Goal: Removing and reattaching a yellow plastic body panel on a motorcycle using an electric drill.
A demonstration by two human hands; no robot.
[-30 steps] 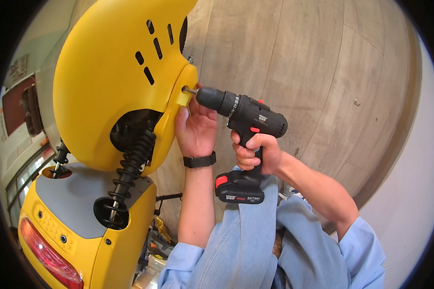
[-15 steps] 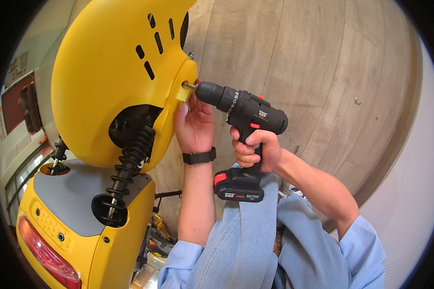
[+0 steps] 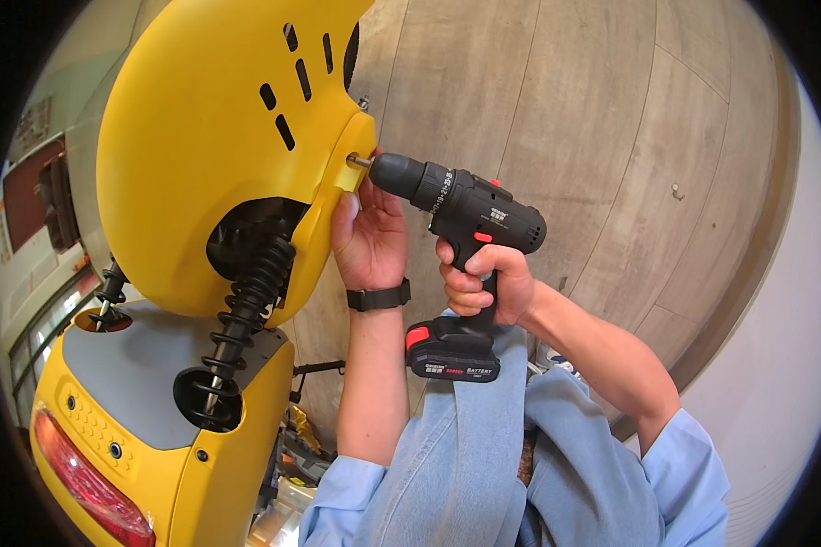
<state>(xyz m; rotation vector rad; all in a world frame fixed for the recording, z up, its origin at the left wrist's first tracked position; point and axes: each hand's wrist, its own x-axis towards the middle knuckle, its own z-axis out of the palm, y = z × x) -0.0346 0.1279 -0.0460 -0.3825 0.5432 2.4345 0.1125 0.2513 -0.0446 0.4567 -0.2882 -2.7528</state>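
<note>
My right hand (image 3: pixel 497 284) grips a black cordless drill (image 3: pixel 483 214) with red buttons by its handle, a finger at the trigger. The drill points left, and its bit (image 3: pixel 359 161) reaches into a hole on the raised edge of a large yellow fender (image 3: pixel 192 137). My left hand (image 3: pixel 372 239), with a black band on the wrist, holds that edge just below the bit. Its thumb lies on the near side; some of its fingers are hidden behind the edge and the drill chuck. A black coil-spring shock absorber (image 3: pixel 252 292) runs from the fender's opening to the yellow body below.
At lower left stands the yellow body (image 3: pixel 219 483) with a grey top panel (image 3: pixel 155 365) and a red tail light (image 3: pixel 91 483). Wood-look floor (image 3: pixel 575 91) stretches behind the drill, with a small hook-like piece (image 3: pixel 677 191) on it. A pale wall (image 3: pixel 757 383) rises at right.
The fender and my left hand appear shifted very slightly right in the picture. Both hands keep their holds, and the bit stays at the same hole.
</note>
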